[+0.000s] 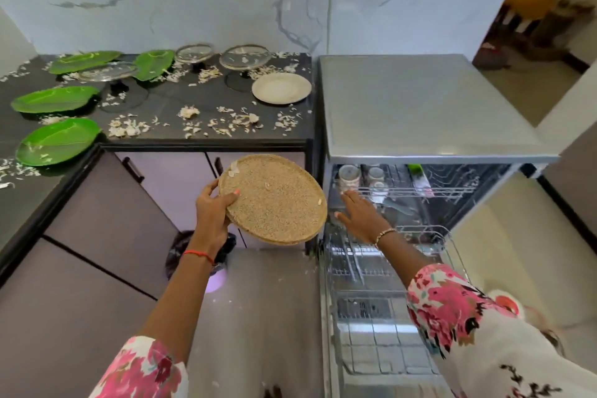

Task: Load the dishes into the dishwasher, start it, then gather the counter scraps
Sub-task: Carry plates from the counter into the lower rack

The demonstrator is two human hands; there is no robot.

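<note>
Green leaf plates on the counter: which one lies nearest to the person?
The green plate at the counter's inner front corner; the other three lie farther back, toward the wall.

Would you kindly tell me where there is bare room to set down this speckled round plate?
The dishwasher top, right of the counter, is wholly bare. The pulled-out lower rack looks mostly empty. On the counter, one dark strip lies left of the white plate, behind the front scraps. Elsewhere green plates, glass stands and scraps crowd it.

cups (350,176) in upper rack (429,192) blurred
</note>
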